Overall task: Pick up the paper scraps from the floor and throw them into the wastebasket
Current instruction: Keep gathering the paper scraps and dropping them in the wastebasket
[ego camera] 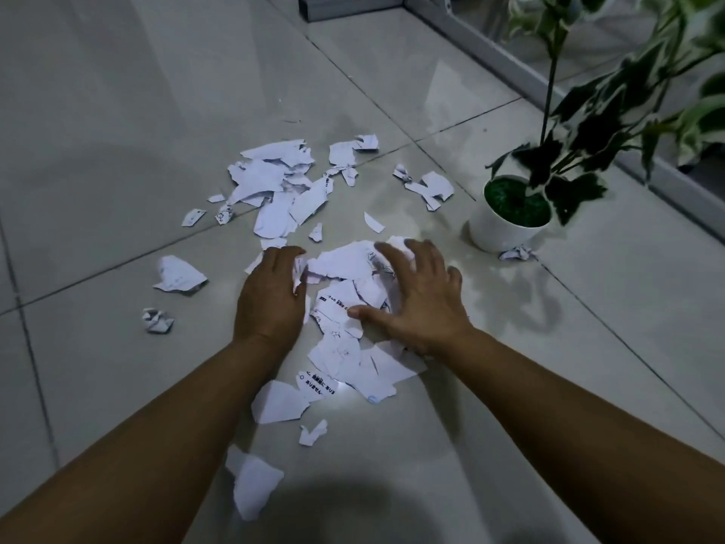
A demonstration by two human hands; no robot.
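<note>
Torn white paper scraps (345, 265) are scattered over the tiled floor (117, 111), with a near pile flanked by both hands. The left hand (270, 296) is set edge-on at the pile's left, fingers curled and apparently touching a scrap; the grip cannot be told. The right hand (416, 300) is spread flat over the pile, near a white potted plant (506, 221).

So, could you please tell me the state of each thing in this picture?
Left hand: fingers curled onto scraps at the pile's edge.
Right hand: spread open, pressing on the pile.
Paper scraps: torn, scattered on the floor.
Crumpled scrap: touching the pot.
Potted plant: upright.
Wastebasket: not in view.
</note>
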